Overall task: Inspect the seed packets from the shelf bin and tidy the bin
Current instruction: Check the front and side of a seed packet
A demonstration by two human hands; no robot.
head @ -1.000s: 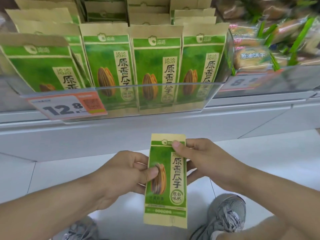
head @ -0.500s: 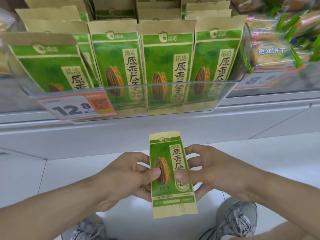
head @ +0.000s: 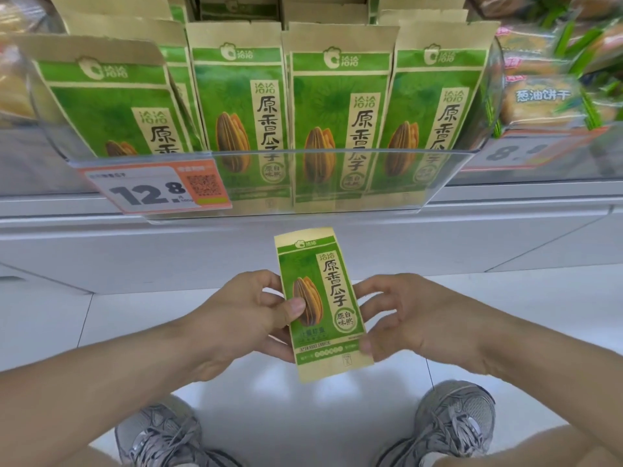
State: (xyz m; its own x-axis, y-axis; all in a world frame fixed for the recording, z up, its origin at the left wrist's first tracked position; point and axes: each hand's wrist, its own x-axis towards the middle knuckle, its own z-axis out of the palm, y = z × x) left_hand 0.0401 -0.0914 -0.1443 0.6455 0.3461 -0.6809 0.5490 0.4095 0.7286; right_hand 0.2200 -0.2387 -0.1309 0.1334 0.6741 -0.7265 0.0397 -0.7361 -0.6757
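Seed packet (head: 322, 303) now tilted leftward, green front up.

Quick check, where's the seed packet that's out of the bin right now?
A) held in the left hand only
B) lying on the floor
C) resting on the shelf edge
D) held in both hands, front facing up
D: the left hand pinches the seed packet with its thumb on the printed front, and the right hand grips the packet's other edge, below the bin.

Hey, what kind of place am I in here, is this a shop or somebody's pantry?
Most likely a shop aisle. Identical seed packets stand in rows in a clear shelf bin with a 12.8 price tag, and biscuit packs with their own tag sit beside it.
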